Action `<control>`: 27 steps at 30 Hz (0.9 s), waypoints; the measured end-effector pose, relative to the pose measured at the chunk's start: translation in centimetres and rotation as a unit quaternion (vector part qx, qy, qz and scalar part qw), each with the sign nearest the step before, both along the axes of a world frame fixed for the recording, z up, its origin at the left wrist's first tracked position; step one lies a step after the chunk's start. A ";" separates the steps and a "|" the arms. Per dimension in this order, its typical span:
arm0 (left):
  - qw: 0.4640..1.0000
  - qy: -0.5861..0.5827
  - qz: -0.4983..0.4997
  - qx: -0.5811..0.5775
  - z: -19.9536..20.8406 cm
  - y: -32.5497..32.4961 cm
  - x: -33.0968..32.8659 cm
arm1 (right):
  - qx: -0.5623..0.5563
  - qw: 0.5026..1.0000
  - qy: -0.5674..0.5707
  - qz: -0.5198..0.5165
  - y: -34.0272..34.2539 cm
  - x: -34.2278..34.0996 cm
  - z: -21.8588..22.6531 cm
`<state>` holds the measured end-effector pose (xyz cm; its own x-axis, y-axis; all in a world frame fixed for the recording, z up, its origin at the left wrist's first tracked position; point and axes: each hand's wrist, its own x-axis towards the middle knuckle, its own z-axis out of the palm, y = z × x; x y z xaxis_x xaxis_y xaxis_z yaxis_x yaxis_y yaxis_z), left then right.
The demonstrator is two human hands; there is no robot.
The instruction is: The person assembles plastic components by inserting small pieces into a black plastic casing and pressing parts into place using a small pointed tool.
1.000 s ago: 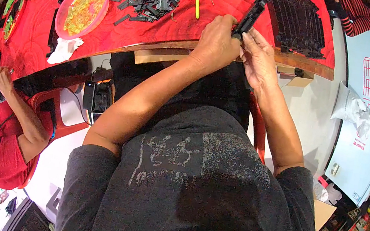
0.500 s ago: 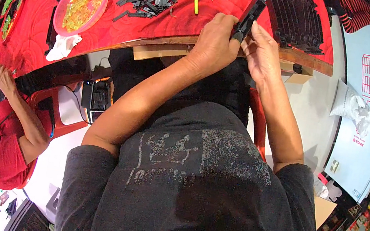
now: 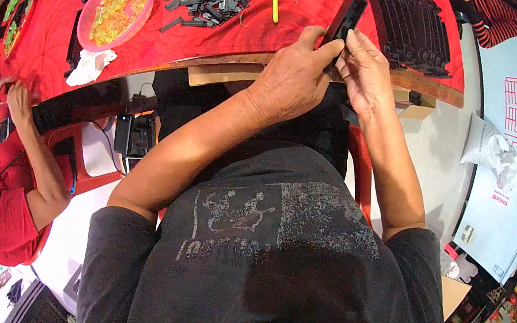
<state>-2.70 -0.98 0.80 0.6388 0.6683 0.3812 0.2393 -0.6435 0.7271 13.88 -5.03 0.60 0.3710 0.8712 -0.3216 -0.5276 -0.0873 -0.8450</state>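
Left hand [image 3: 290, 76]: curled about the lower end of a long black part [image 3: 351, 16], thumb and forefinger pressing on it;
Right hand [image 3: 366, 74]: thumb and fingertips close against the part's right side; cannot tell whether they also pinch a small piece;
Long black part: upper centre-right of the frame, tilted, its top leaning right;
Black stack [image 3: 414, 34]: upper right, just beside the part, similar long pieces in a row;
Yellow-handled tool [image 3: 275, 7]: top centre;
Small black pieces [image 3: 212, 1]: heaped left of the tool;
Pink bowl [image 3: 84, 27]: upper left, holding yellow pieces [image 3: 119, 13].
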 end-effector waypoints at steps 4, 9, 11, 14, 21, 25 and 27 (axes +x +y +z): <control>0.998 0.058 -0.028 -0.018 0.8 0.2 -0.6 | 0.014 1.000 -0.010 0.019 -0.1 0.1 -0.1; 0.997 0.051 -0.049 0.034 0.5 0.3 -0.8 | 0.010 0.999 0.000 0.042 -0.3 -0.2 0.1; 0.993 0.101 -0.064 0.023 0.8 0.4 -1.0 | -0.016 0.999 -0.026 0.013 -0.2 -0.7 0.1; 0.992 0.109 -0.057 0.020 0.5 0.1 -1.1 | 0.032 0.997 -0.014 0.072 -0.3 0.1 -0.3; 0.989 0.137 -0.050 0.006 -1.5 -0.3 -0.7 | -0.019 0.999 -0.047 0.009 -0.3 -1.0 -1.0; 0.991 0.124 -0.043 -0.003 -2.3 -0.2 -0.3 | -0.040 0.997 -0.062 0.003 -0.4 -1.2 -1.5; 0.992 0.119 -0.046 -0.014 -1.7 -0.2 -0.3 | -0.038 0.997 -0.061 0.001 -0.4 -1.0 -1.7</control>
<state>-2.95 -1.20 -0.91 0.7668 0.6114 0.1955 0.3472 -0.6512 0.6749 12.83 -5.45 -1.13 0.4090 0.8472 -0.3390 -0.4208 -0.1546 -0.8939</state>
